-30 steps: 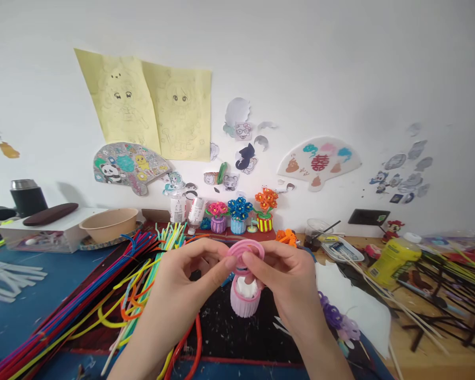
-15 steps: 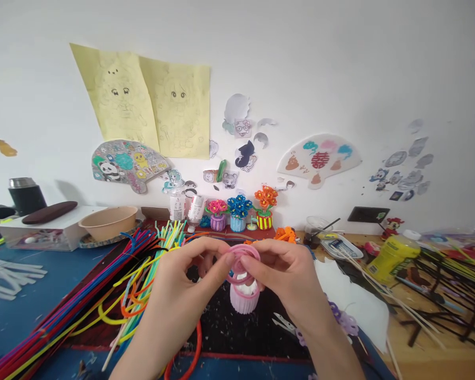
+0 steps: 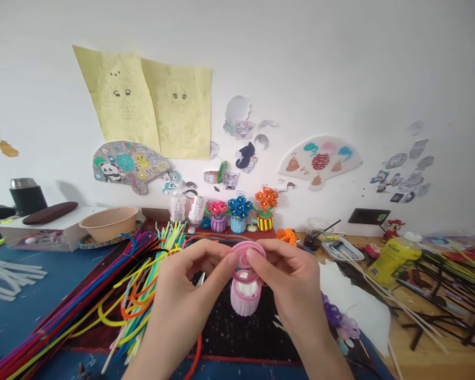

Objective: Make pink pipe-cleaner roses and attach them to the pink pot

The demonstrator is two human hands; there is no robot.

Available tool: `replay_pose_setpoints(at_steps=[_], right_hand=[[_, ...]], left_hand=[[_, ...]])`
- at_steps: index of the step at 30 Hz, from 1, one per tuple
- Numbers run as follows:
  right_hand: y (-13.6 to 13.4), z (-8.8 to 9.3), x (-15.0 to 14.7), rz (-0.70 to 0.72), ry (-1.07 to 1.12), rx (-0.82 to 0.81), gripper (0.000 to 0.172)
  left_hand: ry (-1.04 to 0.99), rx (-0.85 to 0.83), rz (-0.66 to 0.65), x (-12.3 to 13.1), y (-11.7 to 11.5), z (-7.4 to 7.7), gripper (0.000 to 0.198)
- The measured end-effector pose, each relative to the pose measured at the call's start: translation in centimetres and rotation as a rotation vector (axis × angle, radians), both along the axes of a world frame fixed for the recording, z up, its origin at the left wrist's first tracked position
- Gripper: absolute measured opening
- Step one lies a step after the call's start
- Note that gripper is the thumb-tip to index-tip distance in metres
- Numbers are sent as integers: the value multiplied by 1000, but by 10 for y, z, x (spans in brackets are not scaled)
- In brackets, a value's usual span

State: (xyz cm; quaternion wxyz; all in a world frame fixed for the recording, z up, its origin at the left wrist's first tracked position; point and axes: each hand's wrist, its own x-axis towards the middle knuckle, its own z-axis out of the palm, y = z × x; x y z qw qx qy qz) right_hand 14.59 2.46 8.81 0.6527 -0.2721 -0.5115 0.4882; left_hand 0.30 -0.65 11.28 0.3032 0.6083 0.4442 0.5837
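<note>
A pink pipe cleaner (image 3: 243, 257), wound into a flat spiral with a loose loop hanging below it, is pinched between both hands. My left hand (image 3: 192, 285) grips its left side between thumb and fingers. On the other side, my right hand (image 3: 291, 279) presses its thumb near the coil's centre. Just beneath stands a small pale pink ribbed pot (image 3: 245, 303) with a pink rim and white filling, upright on the black mat (image 3: 221, 338). A small shiny tip shows beside my left fingers; its kind is unclear.
Bundled colourful pipe cleaners (image 3: 83, 295) lie to the left. Behind stand pots of pink, blue (image 3: 239, 211) and orange flowers (image 3: 266, 203). Purple flowers (image 3: 342, 319) and white paper (image 3: 360, 301) lie right, beyond them a yellow bottle (image 3: 396, 258) and black pipe cleaners.
The pink spiral has shifted slightly right and tilted, with both hands moving along. More of the pot's white filling shows beneath it. Both hands keep their pinch.
</note>
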Motion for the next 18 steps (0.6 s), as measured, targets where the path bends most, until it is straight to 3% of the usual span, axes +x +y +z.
replay_pose_setpoints(at_steps=[18], right_hand=[[-1, -7, -7, -39, 116, 44, 3]], left_hand=[[-28, 56, 21, 6, -7, 5, 10]])
